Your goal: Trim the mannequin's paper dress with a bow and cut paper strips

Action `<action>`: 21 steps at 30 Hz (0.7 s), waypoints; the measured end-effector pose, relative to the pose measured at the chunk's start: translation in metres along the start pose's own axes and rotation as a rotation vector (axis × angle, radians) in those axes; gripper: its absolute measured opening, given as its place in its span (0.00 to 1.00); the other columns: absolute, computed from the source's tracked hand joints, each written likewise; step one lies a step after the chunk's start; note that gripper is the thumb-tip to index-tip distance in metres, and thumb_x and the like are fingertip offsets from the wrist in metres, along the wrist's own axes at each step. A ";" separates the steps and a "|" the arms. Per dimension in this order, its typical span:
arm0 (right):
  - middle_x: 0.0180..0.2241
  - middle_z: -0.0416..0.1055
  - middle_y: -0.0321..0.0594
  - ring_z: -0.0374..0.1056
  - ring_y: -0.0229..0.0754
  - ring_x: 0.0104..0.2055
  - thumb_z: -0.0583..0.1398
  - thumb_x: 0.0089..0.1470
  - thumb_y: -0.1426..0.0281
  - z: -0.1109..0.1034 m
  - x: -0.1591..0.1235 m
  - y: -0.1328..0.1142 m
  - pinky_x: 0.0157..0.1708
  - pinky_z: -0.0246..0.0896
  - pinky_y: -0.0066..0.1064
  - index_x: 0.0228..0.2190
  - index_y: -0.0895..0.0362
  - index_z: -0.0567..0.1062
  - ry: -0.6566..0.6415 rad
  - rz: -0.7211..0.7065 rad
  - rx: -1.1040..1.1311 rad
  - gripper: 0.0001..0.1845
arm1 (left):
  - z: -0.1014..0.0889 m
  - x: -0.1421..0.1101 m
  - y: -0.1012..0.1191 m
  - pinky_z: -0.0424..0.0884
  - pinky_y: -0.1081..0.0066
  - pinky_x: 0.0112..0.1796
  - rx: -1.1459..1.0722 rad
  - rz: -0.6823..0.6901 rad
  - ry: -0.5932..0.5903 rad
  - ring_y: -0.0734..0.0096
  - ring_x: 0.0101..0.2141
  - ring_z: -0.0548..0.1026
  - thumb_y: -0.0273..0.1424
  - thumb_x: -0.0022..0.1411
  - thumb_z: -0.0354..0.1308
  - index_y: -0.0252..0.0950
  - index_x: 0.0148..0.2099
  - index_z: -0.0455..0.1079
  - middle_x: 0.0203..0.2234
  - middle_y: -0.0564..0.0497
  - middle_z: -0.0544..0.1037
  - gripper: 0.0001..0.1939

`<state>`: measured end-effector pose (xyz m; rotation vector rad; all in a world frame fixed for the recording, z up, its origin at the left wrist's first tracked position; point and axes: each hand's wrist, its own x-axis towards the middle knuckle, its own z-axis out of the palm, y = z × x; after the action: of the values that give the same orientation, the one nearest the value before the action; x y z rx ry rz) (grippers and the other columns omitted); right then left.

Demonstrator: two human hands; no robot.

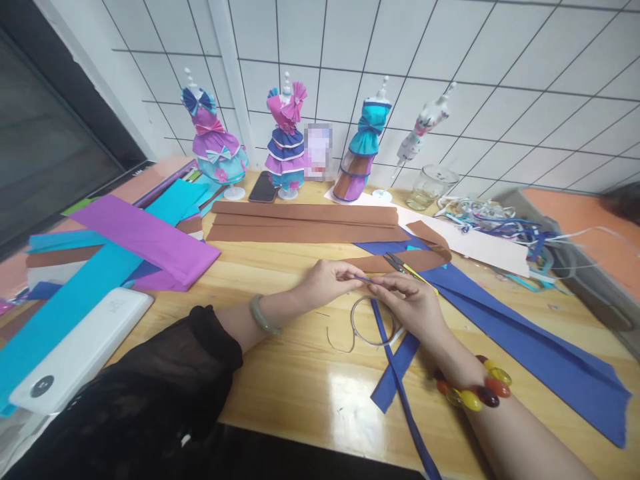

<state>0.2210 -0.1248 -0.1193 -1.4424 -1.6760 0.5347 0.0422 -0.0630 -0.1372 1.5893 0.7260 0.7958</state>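
Both hands meet over the middle of the table. My left hand [327, 283] pinches one end of a thin dark blue fabric strip [363, 279], and my right hand [415, 303] grips its other side with thumb and fingers. Just below them lies a coil of thin wire [353, 323] with a loose curved end. A long narrow blue ribbon [400, 383] runs from the coil down to the table's front edge, crossing a short blue fabric piece [387, 390]. Small snips with yellow handles [399, 263] rest behind my right hand, partly hidden by it.
Folded brown fabric [300, 223] lies behind the hands, and a wide blue cloth [540, 347] stretches right. Purple fabric [145, 240] and a white power bank-like device [83, 353] are at left. Dressed mini mannequins [287, 147], a phone [263, 187] and a glass bowl [431, 187] line the back.
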 end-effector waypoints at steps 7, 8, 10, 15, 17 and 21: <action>0.31 0.76 0.41 0.70 0.43 0.34 0.59 0.50 0.63 0.000 -0.001 0.004 0.36 0.66 0.37 0.30 0.54 0.78 -0.026 -0.034 -0.027 0.09 | -0.001 0.000 -0.001 0.69 0.73 0.36 0.081 -0.014 0.022 0.70 0.34 0.75 0.36 0.54 0.58 0.32 0.41 0.74 0.33 0.45 0.79 0.15; 0.31 0.76 0.42 0.70 0.43 0.34 0.59 0.50 0.63 0.000 -0.001 0.005 0.36 0.66 0.37 0.30 0.54 0.77 -0.024 -0.035 -0.034 0.09 | -0.002 0.001 -0.001 0.69 0.73 0.36 0.086 -0.017 0.021 0.70 0.34 0.75 0.37 0.54 0.58 0.32 0.41 0.74 0.33 0.45 0.79 0.15; 0.31 0.76 0.42 0.70 0.44 0.35 0.59 0.51 0.63 0.000 0.000 0.005 0.37 0.66 0.37 0.30 0.54 0.77 -0.020 -0.044 -0.044 0.09 | -0.002 0.001 0.000 0.69 0.72 0.36 0.095 -0.029 0.022 0.69 0.35 0.75 0.37 0.54 0.58 0.33 0.40 0.75 0.34 0.45 0.79 0.15; 0.31 0.76 0.42 0.70 0.43 0.35 0.58 0.52 0.64 -0.001 0.000 0.007 0.36 0.65 0.36 0.29 0.54 0.77 -0.029 -0.062 -0.037 0.09 | -0.004 0.000 0.004 0.69 0.72 0.37 0.096 -0.042 0.002 0.69 0.36 0.75 0.36 0.54 0.58 0.34 0.39 0.75 0.35 0.46 0.79 0.13; 0.31 0.76 0.42 0.71 0.43 0.34 0.58 0.52 0.64 -0.001 0.000 0.007 0.36 0.65 0.36 0.30 0.54 0.77 -0.027 -0.051 -0.032 0.09 | -0.004 0.000 0.005 0.69 0.72 0.37 0.099 -0.040 0.002 0.69 0.36 0.75 0.36 0.54 0.58 0.33 0.38 0.75 0.34 0.47 0.79 0.13; 0.32 0.77 0.42 0.71 0.44 0.35 0.59 0.51 0.63 0.000 -0.001 0.006 0.37 0.66 0.37 0.30 0.53 0.78 -0.011 -0.027 -0.019 0.09 | -0.004 0.000 0.005 0.70 0.72 0.37 0.110 -0.023 0.014 0.69 0.35 0.75 0.35 0.54 0.57 0.33 0.37 0.75 0.34 0.47 0.79 0.12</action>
<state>0.2246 -0.1240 -0.1236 -1.4302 -1.7116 0.5142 0.0392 -0.0616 -0.1314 1.6718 0.8087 0.7618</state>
